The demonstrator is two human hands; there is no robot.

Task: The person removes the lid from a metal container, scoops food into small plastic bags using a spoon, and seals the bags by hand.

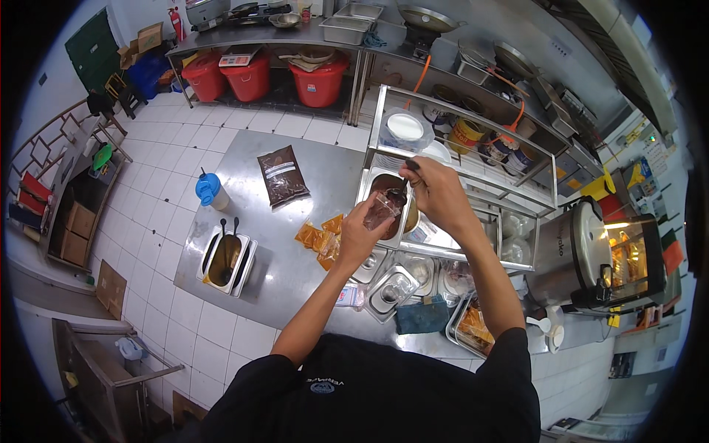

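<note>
My left hand (360,238) holds up a small clear plastic bag or cup (381,213) with reddish-brown stuff in it; which of the two I cannot tell. Behind it, a deep steel pan (376,169) contains dark brown sauce or paste. The fingers of my right hand (441,193) are wrapped round the dark handle of a spoon (411,165). Its lower end dips toward the pan and is partly hidden by my hands. Orange sauce packets (319,241) lie on the steel table left of my left wrist.
A large brown pouch (283,176), a blue-lidded bottle (213,192) and a steel pan with two ladles (224,260) stand or lie leftward. A wire-framed rack (380,118) rises beyond my hands. Steel tubs (391,293) and a blue-green cloth (422,317) lie nearer; a big cooker (561,251) stands right.
</note>
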